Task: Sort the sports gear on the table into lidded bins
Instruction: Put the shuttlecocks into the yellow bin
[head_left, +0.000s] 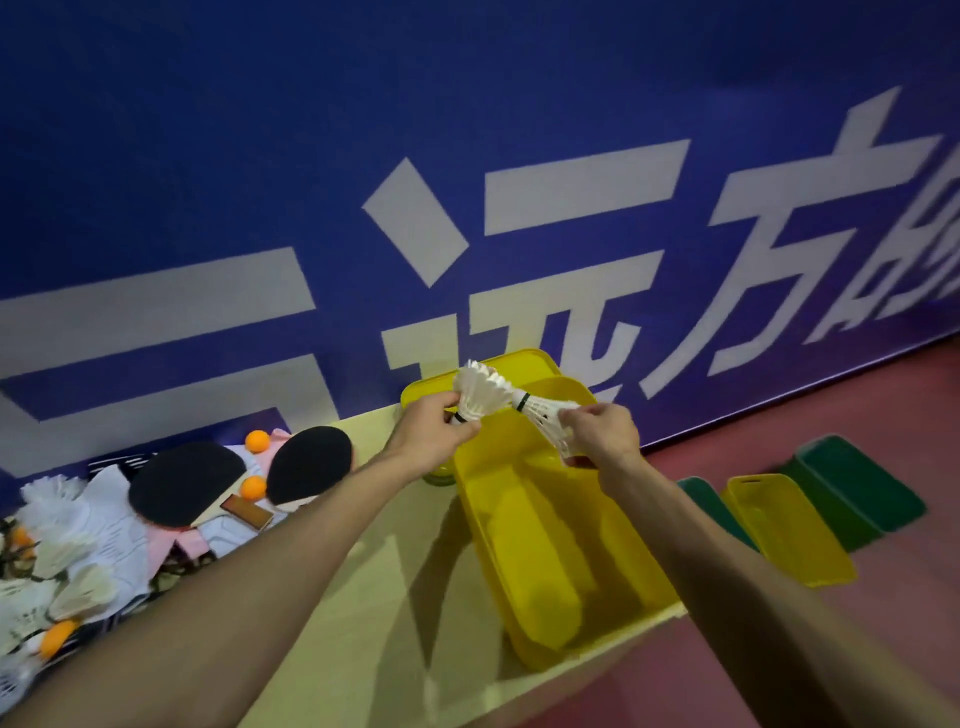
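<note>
both hands are up over the open yellow bin (561, 525) on the desk (363, 597). my left hand (436, 431) is curled round the cork end of the left shuttlecock (480, 395), white feathers fanning up past my knuckles. my right hand (602, 434) pinches the feather skirt of the right shuttlecock (545, 418), and its black-banded cork points at the left one, right up against those feathers. both shuttlecocks hang between my hands, above the far end of the bin. just beyond my fingers a yellow lid (524, 364) leans on the blue wall (467, 130) with big white characters.

off past my left forearm sits the rest of the gear: two black-faced paddles (182, 483), a couple of orange balls (257, 440) beside them, and further out a heap of white shuttlecocks (57, 525) near my left elbow. out beyond my right forearm, down on the red floor (779, 649), lie another yellow container (789, 525) and green bins (857, 488) behind it.
</note>
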